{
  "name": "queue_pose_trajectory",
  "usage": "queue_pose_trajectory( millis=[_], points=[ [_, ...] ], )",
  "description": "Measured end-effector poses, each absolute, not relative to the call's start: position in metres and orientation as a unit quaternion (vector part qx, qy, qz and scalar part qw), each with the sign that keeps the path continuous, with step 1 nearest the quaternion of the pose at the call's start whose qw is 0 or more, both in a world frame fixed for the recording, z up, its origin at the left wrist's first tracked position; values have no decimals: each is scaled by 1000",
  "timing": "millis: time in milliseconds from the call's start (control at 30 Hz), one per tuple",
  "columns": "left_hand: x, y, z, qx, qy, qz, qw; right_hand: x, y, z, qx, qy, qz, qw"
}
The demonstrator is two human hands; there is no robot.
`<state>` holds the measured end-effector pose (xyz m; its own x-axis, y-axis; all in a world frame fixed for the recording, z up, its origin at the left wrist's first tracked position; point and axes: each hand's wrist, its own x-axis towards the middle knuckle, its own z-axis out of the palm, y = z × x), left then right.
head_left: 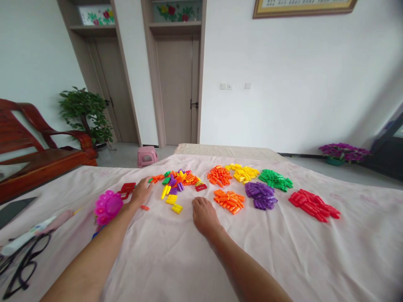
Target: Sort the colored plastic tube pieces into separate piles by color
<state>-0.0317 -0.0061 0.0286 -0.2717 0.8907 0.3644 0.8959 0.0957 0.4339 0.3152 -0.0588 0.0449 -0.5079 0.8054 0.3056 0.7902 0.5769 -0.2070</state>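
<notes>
A mixed pile of small plastic building pieces in orange, yellow, purple and green lies on the cloth. At its left end is my left hand, its fingers stretched towards a few orange pieces. My right hand rests on the cloth right of loose yellow pieces. Its fingers are bent down and close together; whatever is under them is hidden. Beside it are sorted heaps: orange pieces, more orange pieces, purple pieces, yellow pieces, green pieces and red pieces.
Left of my left forearm lie a magenta flower-shaped plastic toy and a red plastic part. Black-framed glasses and a white tube are at the near left. A pale cloth with wrinkles covers the table.
</notes>
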Motion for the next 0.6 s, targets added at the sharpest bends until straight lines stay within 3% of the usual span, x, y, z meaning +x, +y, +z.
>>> queue_pose_trajectory(
  millis=[267,600],
  points=[
    [-8,58,39,-579,-780,-235,-35,316,-57,44,-450,-871,19,195],
    [55,31,28,-582,-778,-229,-51,316,-55,43,-458,-868,30,191]
  ],
)
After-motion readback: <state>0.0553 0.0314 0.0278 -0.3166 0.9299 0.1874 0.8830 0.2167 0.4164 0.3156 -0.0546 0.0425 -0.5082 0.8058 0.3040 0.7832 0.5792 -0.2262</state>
